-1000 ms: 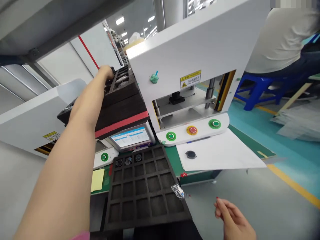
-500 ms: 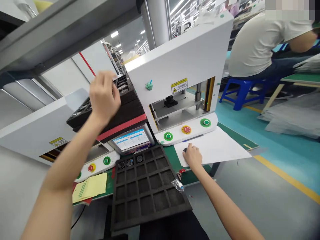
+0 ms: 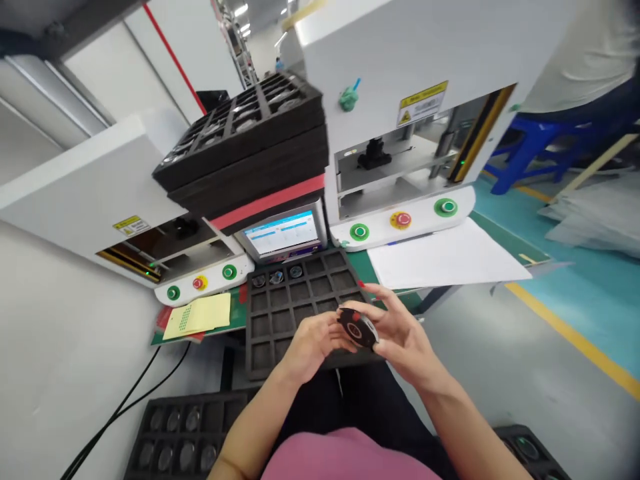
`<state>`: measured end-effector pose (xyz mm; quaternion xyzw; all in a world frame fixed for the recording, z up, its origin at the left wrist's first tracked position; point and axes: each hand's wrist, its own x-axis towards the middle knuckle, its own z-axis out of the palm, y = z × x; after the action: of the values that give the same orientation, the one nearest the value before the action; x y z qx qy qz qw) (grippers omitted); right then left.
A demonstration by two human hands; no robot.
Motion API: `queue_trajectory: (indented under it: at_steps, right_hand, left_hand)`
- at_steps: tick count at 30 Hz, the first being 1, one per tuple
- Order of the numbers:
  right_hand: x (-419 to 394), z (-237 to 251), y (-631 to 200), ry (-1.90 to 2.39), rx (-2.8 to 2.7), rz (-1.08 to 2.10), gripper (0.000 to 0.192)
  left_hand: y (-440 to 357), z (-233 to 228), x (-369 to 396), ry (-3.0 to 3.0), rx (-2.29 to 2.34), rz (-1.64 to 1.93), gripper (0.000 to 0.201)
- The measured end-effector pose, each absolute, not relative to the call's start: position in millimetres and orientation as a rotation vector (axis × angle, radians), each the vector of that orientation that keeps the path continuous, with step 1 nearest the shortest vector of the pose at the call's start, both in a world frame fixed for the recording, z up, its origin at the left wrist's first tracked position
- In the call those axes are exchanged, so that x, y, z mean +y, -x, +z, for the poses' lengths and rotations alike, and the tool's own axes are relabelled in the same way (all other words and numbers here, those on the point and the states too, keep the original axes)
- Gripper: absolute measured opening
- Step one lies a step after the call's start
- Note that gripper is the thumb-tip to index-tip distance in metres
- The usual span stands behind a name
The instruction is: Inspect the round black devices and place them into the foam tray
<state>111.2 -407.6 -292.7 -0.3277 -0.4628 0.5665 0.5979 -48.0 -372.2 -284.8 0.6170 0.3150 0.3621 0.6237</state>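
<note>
Two white press machines (image 3: 430, 60) (image 3: 95, 193); one touchscreen (image 3: 283, 233); four green buttons (image 3: 359, 232) and two red are counted; one yellow sheet (image 3: 200, 315); one white sheet (image 3: 445, 257); one round black part (image 3: 356, 328), held in two hands (image 3: 313, 343) (image 3: 405, 337)

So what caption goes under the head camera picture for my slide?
Both hands, left and right, hold a small black disc over a foam tray before two white presses.

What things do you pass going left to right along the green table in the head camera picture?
Yellow notepad → black foam tray → round black part held in both hands, left hand and right hand → white paper sheet.
</note>
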Motion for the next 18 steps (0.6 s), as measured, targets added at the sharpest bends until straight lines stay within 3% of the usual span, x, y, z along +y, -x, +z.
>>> queue_trajectory:
  at_steps: [6, 11, 18]
  right_hand:
    - [-424, -290, -76, 0.636, -1.118, 1.288, 0.049]
    - [-437, -279, -60, 0.772, -1.206, 0.927, 0.03]
    - [-446, -269, -49, 0.941, -1.231, 0.552, 0.034]
  left_hand:
    - [72, -279, -396, -1.198, 0.848, 0.886, 0.044]
    - [93, -272, -418, -1.198, 0.971, 0.998, 0.038]
    - [111, -257, -429, -1.844, 1.084, 1.144, 0.017]
